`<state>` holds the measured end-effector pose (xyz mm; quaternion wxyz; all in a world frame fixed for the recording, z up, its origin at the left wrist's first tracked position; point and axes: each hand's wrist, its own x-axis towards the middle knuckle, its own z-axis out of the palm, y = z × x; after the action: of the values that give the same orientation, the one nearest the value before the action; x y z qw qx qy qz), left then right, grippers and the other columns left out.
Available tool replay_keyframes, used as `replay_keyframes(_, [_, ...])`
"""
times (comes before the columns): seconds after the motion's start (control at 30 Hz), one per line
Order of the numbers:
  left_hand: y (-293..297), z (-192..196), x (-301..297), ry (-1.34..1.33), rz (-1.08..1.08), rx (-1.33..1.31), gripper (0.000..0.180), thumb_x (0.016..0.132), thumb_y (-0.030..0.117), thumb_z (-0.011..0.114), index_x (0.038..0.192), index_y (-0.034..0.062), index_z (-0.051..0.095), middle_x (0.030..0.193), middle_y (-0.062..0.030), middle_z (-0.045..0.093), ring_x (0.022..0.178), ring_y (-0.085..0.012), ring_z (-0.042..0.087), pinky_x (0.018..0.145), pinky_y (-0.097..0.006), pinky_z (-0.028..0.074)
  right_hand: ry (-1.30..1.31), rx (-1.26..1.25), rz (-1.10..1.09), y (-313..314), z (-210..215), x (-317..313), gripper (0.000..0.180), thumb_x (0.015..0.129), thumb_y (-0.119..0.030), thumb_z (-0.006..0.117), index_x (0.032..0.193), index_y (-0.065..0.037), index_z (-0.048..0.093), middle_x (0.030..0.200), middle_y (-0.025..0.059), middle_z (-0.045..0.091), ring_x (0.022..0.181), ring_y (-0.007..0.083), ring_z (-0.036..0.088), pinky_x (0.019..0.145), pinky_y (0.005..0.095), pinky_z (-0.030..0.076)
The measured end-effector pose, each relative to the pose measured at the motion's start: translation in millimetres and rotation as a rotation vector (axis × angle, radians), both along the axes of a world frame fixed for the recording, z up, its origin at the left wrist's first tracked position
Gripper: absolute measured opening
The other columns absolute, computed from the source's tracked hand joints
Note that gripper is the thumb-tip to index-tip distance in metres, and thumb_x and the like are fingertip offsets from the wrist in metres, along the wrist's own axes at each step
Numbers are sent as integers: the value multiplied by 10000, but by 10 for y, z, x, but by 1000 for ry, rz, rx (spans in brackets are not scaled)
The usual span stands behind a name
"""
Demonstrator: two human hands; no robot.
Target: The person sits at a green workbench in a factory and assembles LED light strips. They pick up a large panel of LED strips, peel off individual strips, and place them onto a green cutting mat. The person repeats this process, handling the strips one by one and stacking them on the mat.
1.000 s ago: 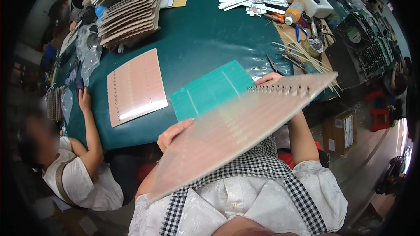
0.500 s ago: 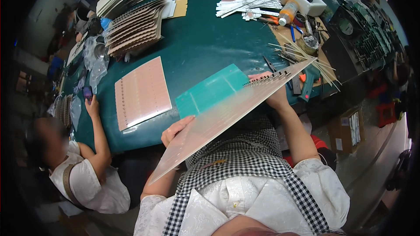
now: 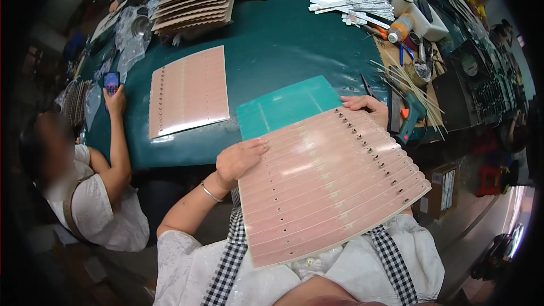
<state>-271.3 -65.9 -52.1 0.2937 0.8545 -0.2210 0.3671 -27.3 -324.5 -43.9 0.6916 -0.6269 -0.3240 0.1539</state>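
Both hands gripped the large pink panel [image 3: 331,184] by opposite edges: the left hand [image 3: 241,158] curled over its near-left corner with fingers folded onto the face, and the right hand [image 3: 368,107] pinched the far top edge, fingers bent over the rim. Holding it at two opposite sides probably kept so wide and thin a sheet from sagging, and it was raised off the table, tilted above the person's lap and chest, its face with rows of small holes turned up toward the camera. Just beyond it a teal cutting mat [image 3: 286,105] lay flat on the dark green table [image 3: 283,34], partly covered by the panel's upper edge. A second pink panel [image 3: 188,92] lay flat further left, apart from the mat. A fanned stack of similar panels [image 3: 195,0] sat at the far side, and white strips [image 3: 351,5] and a bundle of thin sticks [image 3: 405,82] lay to the right. Another seated person at the left held a phone [image 3: 111,82] in one raised hand.
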Motion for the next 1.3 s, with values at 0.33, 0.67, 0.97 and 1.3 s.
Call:
replay_keyframes(0.33, [33,392,89,374,348,-766,129,792,-40,679,917,-21,656,923,-117,688,863,-189,662,794,-296,527,152,-286,-117,124,545,73,239,676,23,753,891,23,649,833,69,672,751,107,622,695,272,499])
replay_keyframes(0.67, [-289,443,539,407,13,-1536,568,818,-33,644,1327,-15,392,1302,-141,527,1186,-254,531,1013,-391,432,392,306,-47,354,447,-116,202,939,-152,585,879,40,596,789,137,667,671,190,666,602,289,572])
replay_keyframes(0.97, [-436,495,629,597,-44,-1647,644,790,-74,626,1373,-16,357,1339,-134,496,1234,-256,485,1063,-383,369,-17,177,-118,-45,519,-144,181,935,-72,564,843,69,630,785,107,676,671,159,656,600,270,538])
replay_keyframes(1.3, [-614,659,746,444,-2,-1422,589,792,-14,696,1312,-7,418,1244,-112,549,1120,-222,543,981,-357,414,90,551,-273,-305,607,-91,230,963,-194,549,993,34,552,869,119,667,711,185,667,656,322,562])
